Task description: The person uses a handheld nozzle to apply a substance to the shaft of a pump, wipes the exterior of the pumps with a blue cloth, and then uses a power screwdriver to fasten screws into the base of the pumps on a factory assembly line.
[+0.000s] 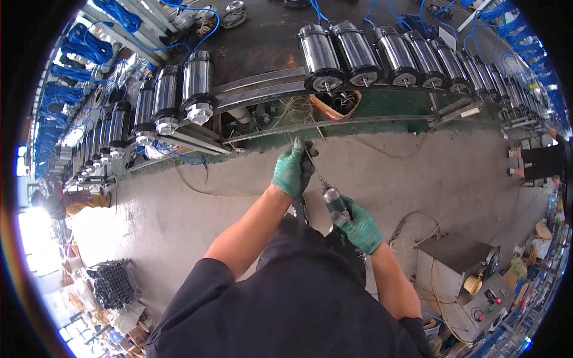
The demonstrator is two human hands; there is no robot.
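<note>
My right hand (360, 227), in a green glove, is wrapped around a power screwdriver (334, 200) with a dark green body and silver nose. Its long thin bit (316, 169) points up and away, toward my left hand. My left hand (290, 171), also gloved in green, is raised beside the tip of the bit with its fingers closed. The fingertips look dark, and whatever they pinch is too small to make out. Both hands are in front of my body, above the floor and short of the bench.
Shiny cylindrical motors (320, 56) with blue cables line the bench edge ahead; several on the left (199, 83) carry white end pieces. Below sits a box (336, 107) of parts. A black crate (113, 284) stands at left, a metal cabinet (455, 259) at right. Someone (540, 161) stands far right.
</note>
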